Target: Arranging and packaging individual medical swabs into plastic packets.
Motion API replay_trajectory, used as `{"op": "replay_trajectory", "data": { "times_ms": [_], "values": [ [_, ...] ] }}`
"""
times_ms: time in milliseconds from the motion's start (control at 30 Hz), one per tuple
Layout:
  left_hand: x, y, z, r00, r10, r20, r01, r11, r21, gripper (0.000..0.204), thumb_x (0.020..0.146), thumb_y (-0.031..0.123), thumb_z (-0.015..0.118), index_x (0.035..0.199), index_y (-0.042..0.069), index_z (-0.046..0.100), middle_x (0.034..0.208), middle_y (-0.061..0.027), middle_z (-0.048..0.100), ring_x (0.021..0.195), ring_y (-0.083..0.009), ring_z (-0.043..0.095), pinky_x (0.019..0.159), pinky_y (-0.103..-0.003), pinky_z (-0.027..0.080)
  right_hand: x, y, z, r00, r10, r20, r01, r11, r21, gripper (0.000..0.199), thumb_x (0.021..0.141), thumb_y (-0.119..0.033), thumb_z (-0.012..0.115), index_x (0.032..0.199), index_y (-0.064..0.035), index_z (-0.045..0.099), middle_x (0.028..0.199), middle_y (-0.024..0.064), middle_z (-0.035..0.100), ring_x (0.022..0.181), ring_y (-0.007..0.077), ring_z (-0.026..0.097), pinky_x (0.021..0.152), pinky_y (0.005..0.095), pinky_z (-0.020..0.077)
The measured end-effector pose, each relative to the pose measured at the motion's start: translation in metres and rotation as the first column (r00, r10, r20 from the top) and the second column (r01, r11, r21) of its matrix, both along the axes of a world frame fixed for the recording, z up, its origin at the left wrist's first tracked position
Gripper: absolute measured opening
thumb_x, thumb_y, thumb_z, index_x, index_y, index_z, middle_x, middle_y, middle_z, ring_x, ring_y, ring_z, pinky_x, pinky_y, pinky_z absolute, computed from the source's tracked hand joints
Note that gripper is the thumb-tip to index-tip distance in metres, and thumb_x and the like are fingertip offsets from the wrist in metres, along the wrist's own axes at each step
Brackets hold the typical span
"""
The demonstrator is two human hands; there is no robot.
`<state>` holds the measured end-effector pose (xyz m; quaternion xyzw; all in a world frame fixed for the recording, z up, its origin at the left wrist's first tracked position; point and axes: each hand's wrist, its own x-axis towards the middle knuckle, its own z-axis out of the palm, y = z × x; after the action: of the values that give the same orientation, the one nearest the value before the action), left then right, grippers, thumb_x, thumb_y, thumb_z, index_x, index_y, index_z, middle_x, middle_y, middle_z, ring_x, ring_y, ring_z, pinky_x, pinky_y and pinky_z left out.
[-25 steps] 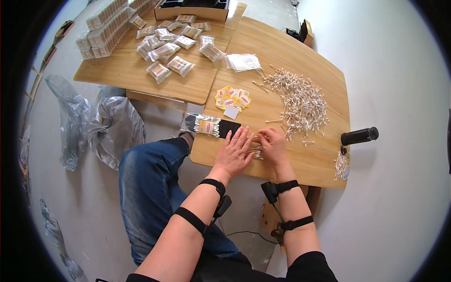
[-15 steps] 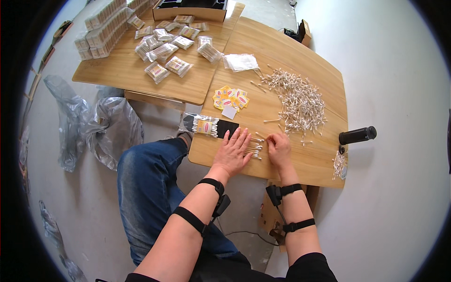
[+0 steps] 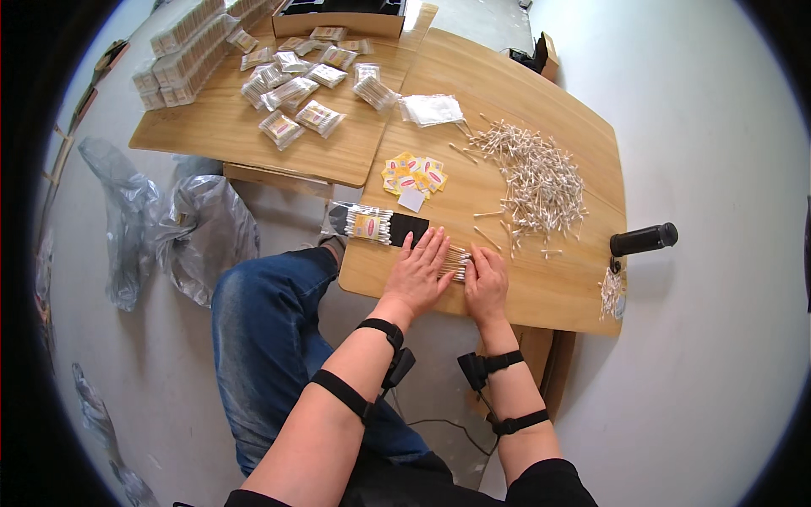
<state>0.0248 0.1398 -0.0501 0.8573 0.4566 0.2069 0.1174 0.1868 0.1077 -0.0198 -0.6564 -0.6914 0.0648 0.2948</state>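
Observation:
My left hand (image 3: 416, 272) lies flat, fingers spread, over a row of cotton swabs (image 3: 457, 264) on the near table edge. My right hand (image 3: 487, 283) is at the right ends of that row, fingers together and bent, thumb against the white tips; its fingertips are partly hidden. Left of my left hand is a black flat piece (image 3: 410, 232), partly under the fingers. Beside it, a clear bag (image 3: 336, 218) holds swabs and a yellow card (image 3: 366, 226), reaching past the table edge.
Loose swabs form a large pile (image 3: 541, 182) at the right. Yellow cards (image 3: 414, 175) and white bags (image 3: 432, 111) lie farther back. Filled packs (image 3: 321, 118) and stacked packs (image 3: 186, 63) cover the left table. A black cylinder (image 3: 644, 242) stands out at the right edge.
My right hand has moved left from beside the row to the swab tips, its fingers now against them. A loose swab now shows above it. My left hand stays in place.

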Motion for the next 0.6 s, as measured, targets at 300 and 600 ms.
{"op": "replay_trajectory", "data": {
  "times_ms": [300,600],
  "values": [
    [-0.001,0.000,-0.001,0.998,-0.046,0.040,0.045,0.999,0.013,0.056,0.096,0.036,0.045,0.143,0.004,0.040,0.151,-0.0115,0.035,0.142,-0.0232,0.029,0.117,-0.045,0.016,-0.016,-0.016,-0.010,0.925,0.059,0.375,0.011,0.983,-0.182,0.062,0.095,-0.028,0.048,0.144,0.0040,0.031,0.150,0.0201,0.033,0.141,0.0327,0.030,0.115,0.0528,0.0177],
    [0.002,-0.002,-0.003,0.998,-0.055,-0.027,0.056,0.996,0.065,0.059,0.097,0.040,0.043,0.142,0.003,0.040,0.152,-0.0122,0.033,0.143,-0.0231,0.027,0.118,-0.045,0.014,-0.014,-0.006,-0.012,0.911,0.023,0.412,0.077,0.972,-0.223,0.061,0.095,-0.027,0.045,0.148,-0.0017,0.028,0.153,0.0161,0.031,0.143,0.0294,0.026,0.115,0.0532,0.0147]
  ]
}}
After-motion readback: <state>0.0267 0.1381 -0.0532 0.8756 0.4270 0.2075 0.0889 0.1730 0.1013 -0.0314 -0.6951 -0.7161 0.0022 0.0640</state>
